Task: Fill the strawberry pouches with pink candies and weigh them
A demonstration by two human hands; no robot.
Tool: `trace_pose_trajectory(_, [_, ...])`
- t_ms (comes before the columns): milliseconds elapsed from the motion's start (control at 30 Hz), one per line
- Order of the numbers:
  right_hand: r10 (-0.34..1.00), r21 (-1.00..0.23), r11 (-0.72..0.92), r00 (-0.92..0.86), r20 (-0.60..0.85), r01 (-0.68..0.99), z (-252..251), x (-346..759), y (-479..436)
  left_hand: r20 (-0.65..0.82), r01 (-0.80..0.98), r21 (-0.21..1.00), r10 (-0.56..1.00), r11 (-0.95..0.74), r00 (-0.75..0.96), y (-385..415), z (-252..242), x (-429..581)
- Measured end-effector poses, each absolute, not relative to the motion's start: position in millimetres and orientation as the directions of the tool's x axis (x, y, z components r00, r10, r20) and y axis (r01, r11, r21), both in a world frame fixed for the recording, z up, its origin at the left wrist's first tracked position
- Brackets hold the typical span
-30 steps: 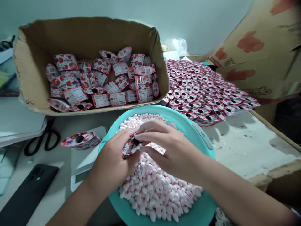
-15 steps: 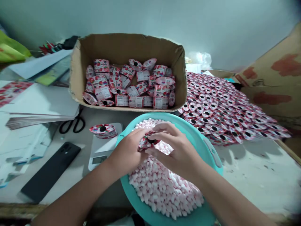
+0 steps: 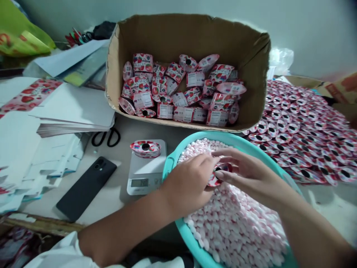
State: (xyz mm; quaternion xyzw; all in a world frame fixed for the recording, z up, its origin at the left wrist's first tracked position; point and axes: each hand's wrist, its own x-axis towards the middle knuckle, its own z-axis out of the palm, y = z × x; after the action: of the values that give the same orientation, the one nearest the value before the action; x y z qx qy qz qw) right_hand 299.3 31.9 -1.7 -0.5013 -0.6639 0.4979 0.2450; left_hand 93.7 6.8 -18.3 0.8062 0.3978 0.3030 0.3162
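Over the turquoise basin (image 3: 185, 232) my left hand (image 3: 189, 178) is closed around a small strawberry-print candy box (image 3: 213, 181). My right hand (image 3: 248, 169) grips the same box from the other side, its thumb at the dark oval hole in the top; the fingers partly hide the box. Below both hands, pale pink oval candies (image 3: 237, 223) fill much of the basin. A matching box (image 3: 146, 146) with a dark hole rests on a white digital scale (image 3: 139, 169) to the left; its display seems to read 240.
A cardboard carton (image 3: 192, 33) holding several printed boxes stands behind the basin. Many holed boxes (image 3: 301, 126) are packed together at right. On the left lie a dark phone (image 3: 86, 190), black-handled scissors (image 3: 113, 137) and stacks of flat white card (image 3: 69, 108).
The view has shifted, so everything appears further right and the carton higher. Both hands still hold the box over the basin, the right thumb now nearer the hole.
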Motion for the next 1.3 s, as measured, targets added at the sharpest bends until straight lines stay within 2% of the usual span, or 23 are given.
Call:
trace_pose_trajectory(200, [0.872, -0.877, -0.044, -0.410, -0.267, 0.478, 2, 301, 36, 0.198, 0.508, 0.718, 0.840, -0.476, 0.506, 6, -15, 92])
trace_pose_trajectory(633, [0.909, -0.818, 0.098, -0.386, -0.159, 0.567, 6, 290, 37, 0.194, 0.515, 0.682, 0.807, -0.519, 0.557, 6, -15, 90])
trace_pose_trajectory(800, [0.923, -0.755, 0.069, -0.329, -0.199, 0.652, 10, 277, 31, 0.198, 0.530, 0.657, 0.801, -0.536, 0.565, 4, -14, 89])
trace_pose_trajectory(933, [0.934, -0.708, 0.099, -0.311, -0.176, 0.700, 9, 278, 27, 0.220, 0.522, 0.659, 0.802, -0.542, 0.555, 4, -14, 89])
trace_pose_trajectory(1033, [0.931, -0.720, 0.113, -0.325, -0.164, 0.685, 7, 279, 28, 0.226, 0.517, 0.664, 0.804, -0.540, 0.549, 4, -15, 89])
trace_pose_trajectory(1300, [0.911, -0.697, 0.288, -0.412, -0.012, 0.657, 4, 279, 38, 0.256, 0.477, 0.710, 0.822, -0.517, 0.509, 4, -15, 86])
